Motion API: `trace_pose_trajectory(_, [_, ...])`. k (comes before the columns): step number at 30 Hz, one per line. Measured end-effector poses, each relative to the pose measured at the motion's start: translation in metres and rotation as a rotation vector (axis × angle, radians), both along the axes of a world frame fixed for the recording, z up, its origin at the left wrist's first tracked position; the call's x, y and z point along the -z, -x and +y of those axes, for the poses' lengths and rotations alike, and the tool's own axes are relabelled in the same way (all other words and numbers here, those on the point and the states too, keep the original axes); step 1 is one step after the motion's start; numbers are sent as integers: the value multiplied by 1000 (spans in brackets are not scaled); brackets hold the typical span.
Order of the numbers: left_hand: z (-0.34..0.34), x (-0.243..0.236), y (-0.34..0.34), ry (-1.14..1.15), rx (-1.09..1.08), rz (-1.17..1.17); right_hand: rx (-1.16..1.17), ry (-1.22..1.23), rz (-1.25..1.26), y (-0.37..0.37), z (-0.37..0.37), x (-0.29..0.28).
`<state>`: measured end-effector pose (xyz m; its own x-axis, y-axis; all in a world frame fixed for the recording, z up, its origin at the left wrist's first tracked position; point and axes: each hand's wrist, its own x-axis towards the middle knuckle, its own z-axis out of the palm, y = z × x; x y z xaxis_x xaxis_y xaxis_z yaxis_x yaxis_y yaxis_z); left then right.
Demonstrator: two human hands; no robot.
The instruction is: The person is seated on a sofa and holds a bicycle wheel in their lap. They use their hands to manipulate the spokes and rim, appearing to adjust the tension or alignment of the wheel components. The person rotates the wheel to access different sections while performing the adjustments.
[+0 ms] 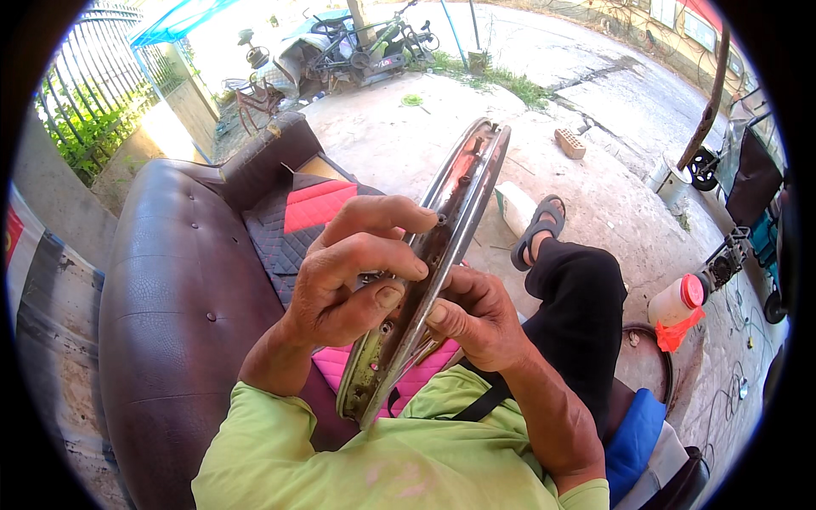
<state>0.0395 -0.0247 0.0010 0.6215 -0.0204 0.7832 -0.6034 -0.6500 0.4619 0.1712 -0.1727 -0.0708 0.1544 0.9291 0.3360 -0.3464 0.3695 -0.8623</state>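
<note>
A metal bicycle wheel rim (463, 183) stands tilted on edge in front of my chest, its lower end near my green shirt. Rust marks its channel, which has small holes along it. My left hand (353, 263) is curled at the rim's left side, thumb and fingertips bent over the channel; whether a small part sits between them is hidden. From the right, my right hand (480, 319) grips the rim, its thumb against the edge and the other fingers partly hidden behind.
To my left is a brown padded sofa (187, 297), with a red and dark quilted cushion (314, 208) beside it. A brick (569, 143) lies on the concrete ahead. At right stand a white tub with a red lid (677, 299) and a tyre (667, 361). Bicycles (370, 51) are parked far off.
</note>
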Motion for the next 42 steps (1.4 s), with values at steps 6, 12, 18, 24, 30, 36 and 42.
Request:
trace_pose_trajectory(6, [1, 2, -2, -9, 4, -10, 3, -18, 35, 2, 1, 3])
trace_pose_trajectory(12, [-1, 3, -2, 19, 22, -12, -7, -3, 43, 1, 0, 3])
trace_pose_trajectory(18, [-2, 3, -3, 12, 28, -18, 2, -9, 37, 1, 0, 5])
trace_pose_trajectory(24, [-2, 4, -4, 11, 17, -20, -1, 8, 33, 0, -1, 6])
trace_pose_trajectory(30, [-5, 5, -3, 30, 4, -9, 8, -13, 51, 1, 0, 7])
trace_pose_trajectory(36, [-2, 8, -4, 29, 29, -30, -11, 11, 44, -1, -2, 5])
trace_pose_trajectory(42, [-5, 7, -5, 45, 40, -24, -9, 7, 51, 0, -3, 6])
